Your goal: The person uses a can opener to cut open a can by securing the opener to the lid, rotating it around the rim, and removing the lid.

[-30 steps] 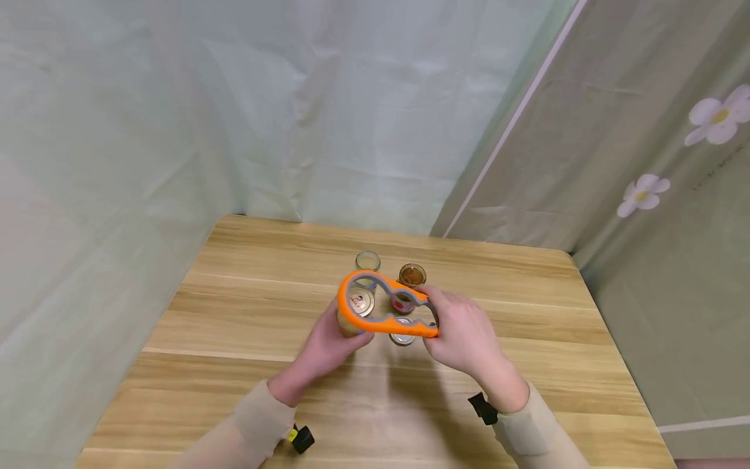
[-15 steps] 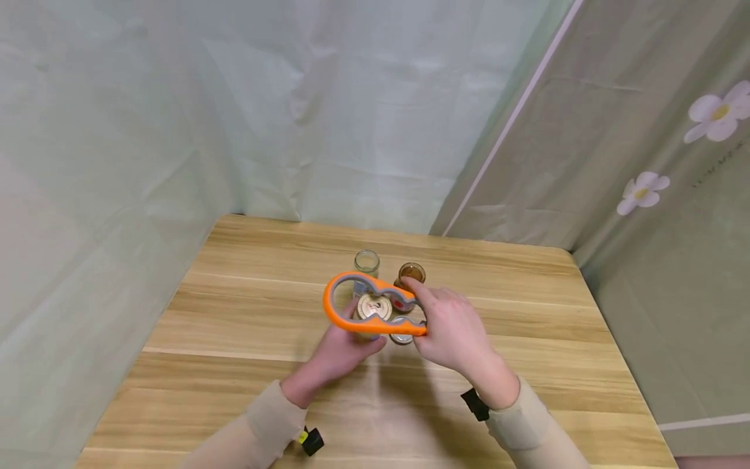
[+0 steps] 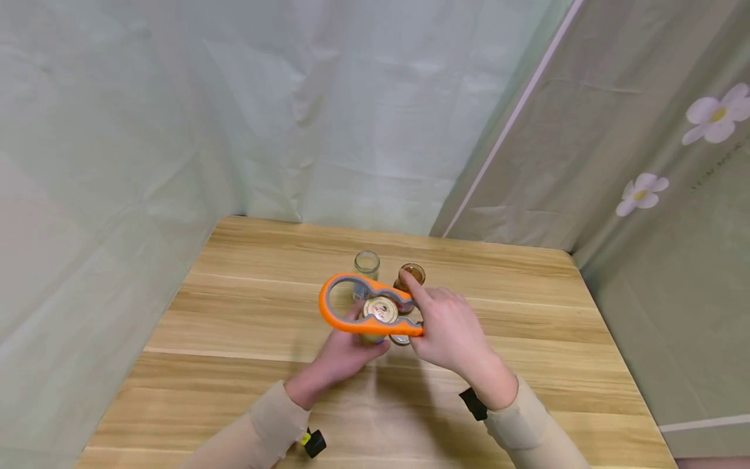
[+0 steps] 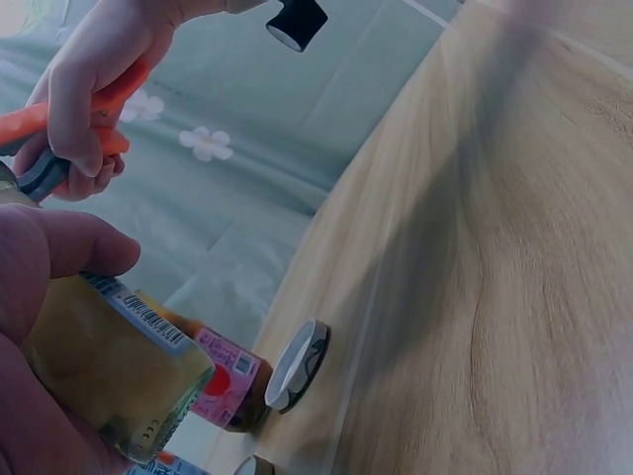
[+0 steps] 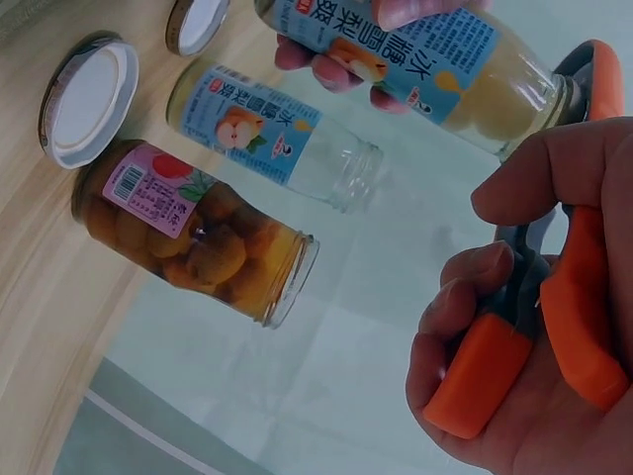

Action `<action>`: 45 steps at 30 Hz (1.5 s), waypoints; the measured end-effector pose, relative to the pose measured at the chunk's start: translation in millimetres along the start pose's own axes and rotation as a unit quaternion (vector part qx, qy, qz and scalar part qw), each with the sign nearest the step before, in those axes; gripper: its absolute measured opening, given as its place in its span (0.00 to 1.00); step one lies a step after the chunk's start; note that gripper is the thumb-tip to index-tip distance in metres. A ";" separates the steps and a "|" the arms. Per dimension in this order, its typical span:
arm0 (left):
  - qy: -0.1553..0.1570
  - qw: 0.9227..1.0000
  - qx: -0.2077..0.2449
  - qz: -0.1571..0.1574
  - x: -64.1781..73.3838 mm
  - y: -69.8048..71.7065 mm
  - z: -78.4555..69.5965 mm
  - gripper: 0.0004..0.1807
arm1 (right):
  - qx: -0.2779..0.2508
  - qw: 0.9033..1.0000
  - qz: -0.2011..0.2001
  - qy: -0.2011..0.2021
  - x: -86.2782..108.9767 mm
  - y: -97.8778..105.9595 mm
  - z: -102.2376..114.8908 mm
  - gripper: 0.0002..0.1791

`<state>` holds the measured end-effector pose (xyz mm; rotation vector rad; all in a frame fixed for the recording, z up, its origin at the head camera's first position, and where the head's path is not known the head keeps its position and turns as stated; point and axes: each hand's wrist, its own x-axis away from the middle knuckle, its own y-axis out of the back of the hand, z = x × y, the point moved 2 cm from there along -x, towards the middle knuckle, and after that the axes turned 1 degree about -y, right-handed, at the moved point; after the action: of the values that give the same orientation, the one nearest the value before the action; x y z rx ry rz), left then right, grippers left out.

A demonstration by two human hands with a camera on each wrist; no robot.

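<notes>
My left hand (image 3: 347,352) grips a glass jar (image 5: 425,74) with a blue label and pale contents, its fingers wrapped round the side. Its gold lid (image 3: 381,309) faces up in the head view. My right hand (image 3: 451,329) holds an orange multi-ring jar opener (image 3: 334,317) with a grey lining, fingers curled round its narrow end. The opener lies over the lid, which shows through a middle opening, while the largest loop extends left. In the right wrist view, the jar's neck is right at the opener. The jar's base is clear of the table.
Behind the hands, an open blue-labelled jar (image 5: 272,139) and an open pink-labelled jar of brown fruit (image 5: 203,242) stand on the wooden table (image 3: 246,312). One loose lid (image 5: 91,99) lies beside the fruit jar, another lid (image 5: 196,22) near the blue-labelled one. Curtains hang behind.
The opener has slid left over the jar while my left hand brought the jar slightly right, so the lid moved from the large loop to a middle opening.
</notes>
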<state>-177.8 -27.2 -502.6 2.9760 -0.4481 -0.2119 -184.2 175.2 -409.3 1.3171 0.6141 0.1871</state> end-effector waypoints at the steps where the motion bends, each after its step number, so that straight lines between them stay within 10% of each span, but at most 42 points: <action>1: 0.003 1.000 0.001 0.002 0.2 -0.5 -0.2 0.44 | 0.003 1.000 0.003 0.001 -0.2 0.1 0.7 0.55; 17: -0.013 1.000 -0.003 0.009 0.8 -0.4 1.0 0.46 | 0.012 1.000 0.009 0.009 1.6 2.4 5.1 0.48; 30: -0.028 0.999 -0.001 0.017 4.5 -3.9 0.6 0.42 | 0.033 0.999 -0.025 0.019 6.4 2.0 6.9 0.16; 39: -0.079 0.997 0.006 0.025 4.4 -6.2 1.3 0.41 | 0.038 0.999 -0.032 0.021 7.2 2.0 7.4 0.13; 45: -0.058 0.998 0.008 0.032 4.9 -6.2 3.6 0.43 | 0.043 0.998 -0.035 0.022 7.9 1.7 8.0 0.15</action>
<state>-172.0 -23.2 -507.7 2.9704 -0.5611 -0.3772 -173.2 172.6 -409.2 1.3759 0.7112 0.1340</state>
